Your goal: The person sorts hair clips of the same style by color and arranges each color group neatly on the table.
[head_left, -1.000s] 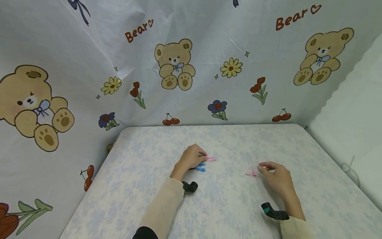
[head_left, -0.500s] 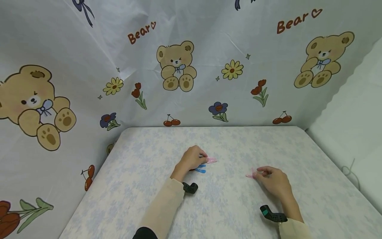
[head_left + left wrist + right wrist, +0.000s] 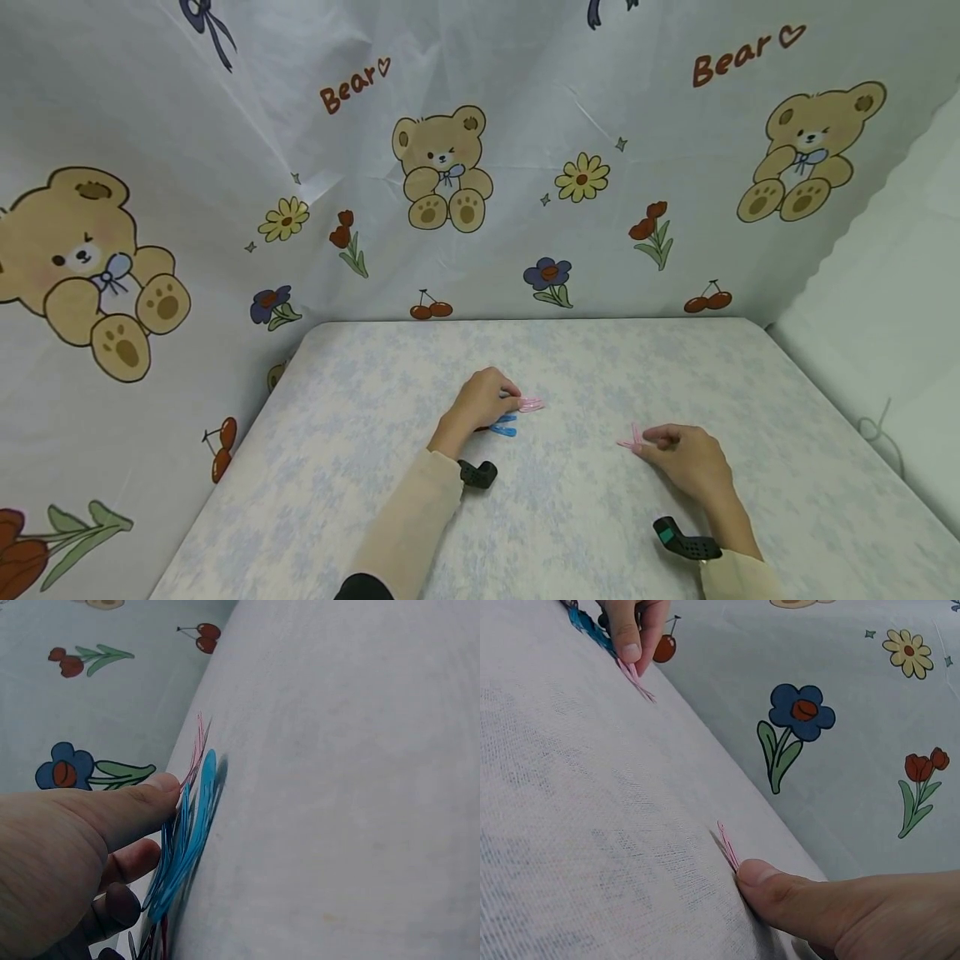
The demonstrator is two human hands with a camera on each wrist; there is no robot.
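My left hand [image 3: 483, 398] pinches slim pink hair clips [image 3: 531, 405] between thumb and fingers, low over the table. Below that hand lie blue hair clips [image 3: 504, 427], spread in a fan; the left wrist view shows the blue clips [image 3: 191, 840] close beside the fingers. Something dark red [image 3: 164, 934] sits under them, mostly hidden. To the right, my right hand [image 3: 688, 458] has its thumb and a finger on another small group of pink hair clips [image 3: 631, 440]. The right wrist view shows the thumb at the end of these pink clips [image 3: 726, 844]; the other fingertips are hidden there.
Both hands work above a pale, blue-mottled table [image 3: 570, 517]. A cloth backdrop [image 3: 510, 167] printed with bears and flowers rises behind its far edge. White sheeting [image 3: 885, 317] hangs at the right, with a thin cord [image 3: 885, 429] on it.
My right hand has moved left and slightly nearer, from beside the right-hand pink hair clips onto them. My left hand stays in place with its pink clips.
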